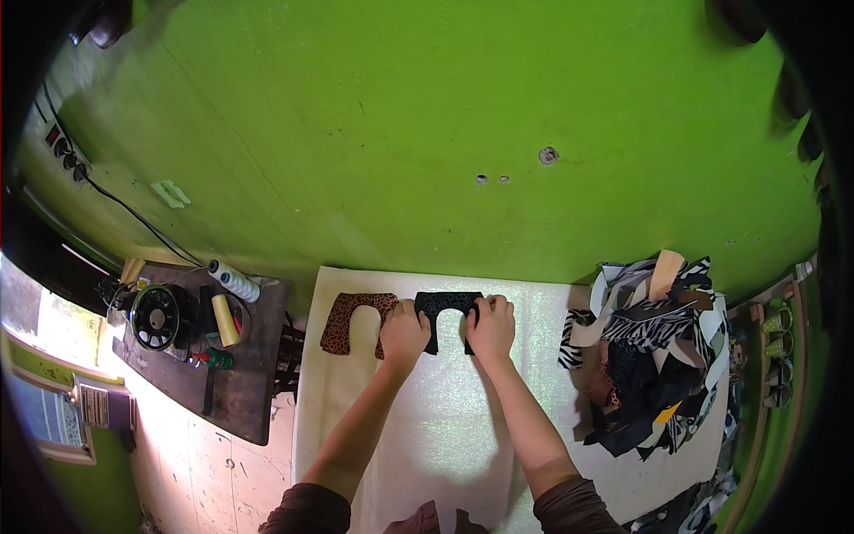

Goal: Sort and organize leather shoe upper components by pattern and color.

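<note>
From where I stand, two arch-shaped pieces lie side by side on a pale, shiny-topped table (427, 454), near its far edge. The black piece (449, 300) has its curved end toward the green wall (400, 133) and its two legs toward the person. The brown spotted piece (336, 322) lies just to its left, set the same way.

Both hands are on the work. The left hand (406, 331) rests at the left side of the black piece and covers part of the brown one's right leg; its fingers are bent and close together. The right hand (492, 327) lies over the black piece's right leg, fingers likewise curled. Whether either set of fingers pinches the material or merely presses it, I cannot tell.

On the table's right side sits a heap of scraps (654, 334), zebra-striped, black and beige among them. To the left, a separate dark table (240, 414) carries a black wheel (157, 318), a white thread cone (236, 282), a yellow cone (224, 320) and a green spool (214, 358).
</note>
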A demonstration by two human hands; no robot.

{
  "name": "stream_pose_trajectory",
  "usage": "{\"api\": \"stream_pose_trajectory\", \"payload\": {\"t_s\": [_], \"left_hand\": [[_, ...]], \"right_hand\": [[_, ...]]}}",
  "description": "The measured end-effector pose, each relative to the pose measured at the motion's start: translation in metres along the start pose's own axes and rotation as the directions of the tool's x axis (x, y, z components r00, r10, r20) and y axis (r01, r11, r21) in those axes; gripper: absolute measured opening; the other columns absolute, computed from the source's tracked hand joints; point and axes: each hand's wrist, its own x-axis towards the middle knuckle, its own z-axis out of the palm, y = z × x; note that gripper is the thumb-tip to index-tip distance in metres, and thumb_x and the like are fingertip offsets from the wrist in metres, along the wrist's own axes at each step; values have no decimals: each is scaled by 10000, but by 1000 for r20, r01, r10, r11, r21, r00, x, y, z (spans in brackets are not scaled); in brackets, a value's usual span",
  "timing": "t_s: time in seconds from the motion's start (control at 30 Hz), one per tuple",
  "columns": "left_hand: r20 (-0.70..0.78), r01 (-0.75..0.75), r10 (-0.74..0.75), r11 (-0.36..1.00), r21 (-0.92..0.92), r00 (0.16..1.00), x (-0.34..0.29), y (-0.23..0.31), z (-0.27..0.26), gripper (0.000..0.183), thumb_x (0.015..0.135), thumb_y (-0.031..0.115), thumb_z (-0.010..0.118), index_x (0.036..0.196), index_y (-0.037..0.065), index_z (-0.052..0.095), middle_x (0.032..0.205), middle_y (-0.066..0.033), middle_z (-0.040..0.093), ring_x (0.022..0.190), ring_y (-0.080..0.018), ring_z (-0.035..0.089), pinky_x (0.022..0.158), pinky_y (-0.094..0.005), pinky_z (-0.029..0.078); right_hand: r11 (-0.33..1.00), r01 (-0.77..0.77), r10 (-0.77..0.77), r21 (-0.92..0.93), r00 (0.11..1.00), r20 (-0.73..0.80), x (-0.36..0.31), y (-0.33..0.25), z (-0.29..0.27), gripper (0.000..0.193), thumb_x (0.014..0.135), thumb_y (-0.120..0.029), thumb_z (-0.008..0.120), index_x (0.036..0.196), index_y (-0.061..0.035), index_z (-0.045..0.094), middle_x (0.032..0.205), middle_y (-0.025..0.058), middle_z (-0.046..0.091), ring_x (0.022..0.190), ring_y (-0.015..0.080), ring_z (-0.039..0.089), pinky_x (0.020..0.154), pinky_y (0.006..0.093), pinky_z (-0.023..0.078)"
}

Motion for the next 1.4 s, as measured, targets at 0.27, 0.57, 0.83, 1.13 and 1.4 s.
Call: {"api": "stream_pose_trajectory", "payload": {"t_s": [0.27, 0.57, 0.83, 1.13, 1.4], "left_hand": [[144, -61, 45, 992, 112, 989, 1, 12, -4, 661, 717, 295, 640, 1251, 8, 377, 1146, -207, 441, 971, -334, 491, 786, -385, 471], [111, -226, 218, 972, 64, 970, -8, 8, 3, 621, 762, 297, 605, 1281, 35, 387, 1294, -200, 378, 1167, -350, 392, 962, -414, 352], [103, -366, 357, 927, 83, 928, -23, 2, 31, 476, 866, 285, 440, 1292, 74, 426, 1386, -113, 343, 1276, -264, 318, 1031, -445, 251], [225, -344, 321, 937, 67, 920, -3, 16, 16, 486, 864, 280, 442, 1300, 67, 416, 1393, -110, 334, 1280, -252, 313, 1038, -443, 241], [216, -331, 297, 932, 145, 930, -6, 5, 34, 481, 888, 258, 419, 1326, 66, 372, 1410, -106, 310, 1285, -250, 314, 1041, -421, 255]], "right_hand": [[998, 40, -40, -46, 999, 5, -10, -8, -1, 497, 705, -260, 648, 1118, -14, 524, 1071, 192, 458, 976, 331, 464, 814, 395, 407], [993, 120, -120, -1, 992, -26, -16, -3, 2, 493, 744, -206, 598, 1185, -13, 493, 1184, 223, 432, 1110, 373, 414, 932, 465, 327], [943, 332, -326, -16, 935, 141, -23, 2, 22, 437, 836, -193, 479, 1257, -79, 463, 1368, 119, 368, 1264, 296, 338, 1040, 490, 234], [909, 416, -417, 27, 905, 88, 1, 6, 14, 402, 806, -167, 541, 1205, -125, 517, 1309, 74, 440, 1228, 284, 369, 1016, 472, 279], [936, 351, -348, -32, 935, 71, -6, 1, 25, 369, 831, -186, 503, 1198, -159, 536, 1282, 35, 484, 1190, 244, 432, 999, 491, 295]]}}
